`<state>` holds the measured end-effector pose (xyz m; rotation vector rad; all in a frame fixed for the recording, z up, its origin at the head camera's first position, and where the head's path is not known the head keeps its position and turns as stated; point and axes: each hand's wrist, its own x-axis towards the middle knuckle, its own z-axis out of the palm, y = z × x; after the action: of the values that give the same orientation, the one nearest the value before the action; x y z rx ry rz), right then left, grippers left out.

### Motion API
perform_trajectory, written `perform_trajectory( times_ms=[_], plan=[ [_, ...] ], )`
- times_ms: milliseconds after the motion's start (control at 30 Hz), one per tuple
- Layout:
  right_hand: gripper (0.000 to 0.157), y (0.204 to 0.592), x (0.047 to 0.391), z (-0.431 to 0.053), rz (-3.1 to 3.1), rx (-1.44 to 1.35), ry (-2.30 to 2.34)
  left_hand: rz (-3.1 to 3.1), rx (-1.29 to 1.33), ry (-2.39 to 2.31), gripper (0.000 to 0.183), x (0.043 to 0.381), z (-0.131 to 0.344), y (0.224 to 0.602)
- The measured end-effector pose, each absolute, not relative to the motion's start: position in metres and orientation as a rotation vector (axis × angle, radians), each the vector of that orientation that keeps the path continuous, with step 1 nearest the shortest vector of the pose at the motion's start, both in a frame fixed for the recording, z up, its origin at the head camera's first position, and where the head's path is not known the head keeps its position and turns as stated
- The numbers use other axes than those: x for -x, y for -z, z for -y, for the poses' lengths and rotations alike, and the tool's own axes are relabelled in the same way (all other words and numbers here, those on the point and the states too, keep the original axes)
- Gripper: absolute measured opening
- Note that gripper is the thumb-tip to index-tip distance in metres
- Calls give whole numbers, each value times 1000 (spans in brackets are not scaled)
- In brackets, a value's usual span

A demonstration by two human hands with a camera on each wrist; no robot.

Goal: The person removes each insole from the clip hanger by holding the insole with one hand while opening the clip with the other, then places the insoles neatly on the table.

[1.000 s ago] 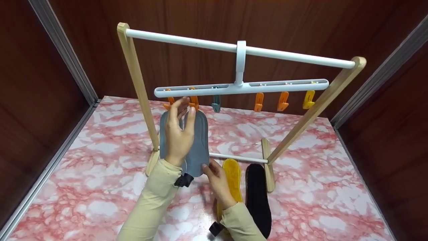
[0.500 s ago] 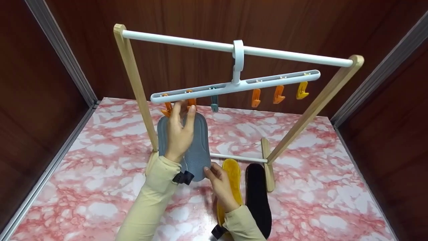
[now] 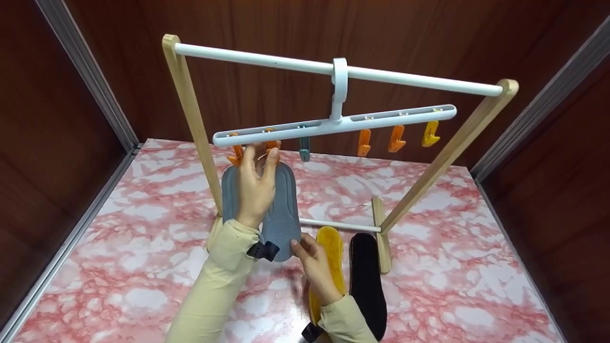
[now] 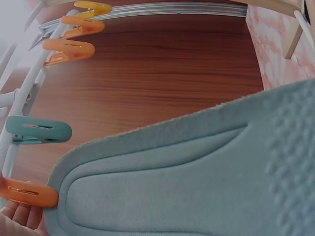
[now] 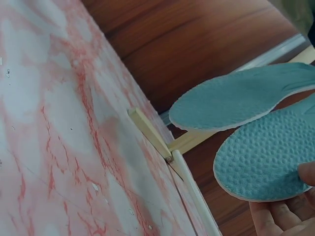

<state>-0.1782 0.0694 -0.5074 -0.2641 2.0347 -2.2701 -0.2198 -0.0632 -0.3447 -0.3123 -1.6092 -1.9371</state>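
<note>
A grey-blue insole (image 3: pixel 282 224) hangs below the hanger's left half. At its lower end my right hand (image 3: pixel 313 263) pinches it, thumb on the near face and fingers behind, as the right wrist view also shows. With my left hand (image 3: pixel 256 190) I grip an orange clip (image 4: pixel 29 192) at the insole's upper end; whether its jaws stand on the insole is hard to see. The matching insole (image 5: pixel 231 101) hangs beside it on the left, under the leftmost orange clip (image 3: pixel 235 153), partly behind my left hand.
The white clip hanger (image 3: pixel 336 125) hooks over the white rail (image 3: pixel 419 81) of a wooden stand. A teal clip (image 3: pixel 305 148), two orange ones and a yellow clip (image 3: pixel 431 134) hang to the right. Yellow (image 3: pixel 331 247) and black (image 3: pixel 367 281) insoles lie on the marbled table.
The hanger's left end has dipped and its right end has risen since a second ago. Both hands and the insole have shifted slightly down. My left fingers have closed in around the orange clip.
</note>
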Motion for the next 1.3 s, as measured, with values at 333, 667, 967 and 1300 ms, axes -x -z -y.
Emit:
perform_trajectory(
  times_ms=[333,667,967,1300],
  plan=[
    [30,506,172,-74,-1987,186,2305,1507,248,1955,20,223,62,339],
    [32,509,166,-82,-1959,139,2310,1527,263,1968,25,223,63,340],
    [32,509,159,-90,-2013,129,2236,1608,287,1958,39,222,68,342],
    [32,510,149,-94,-2017,93,2178,1672,249,1838,39,216,69,344]
  ],
)
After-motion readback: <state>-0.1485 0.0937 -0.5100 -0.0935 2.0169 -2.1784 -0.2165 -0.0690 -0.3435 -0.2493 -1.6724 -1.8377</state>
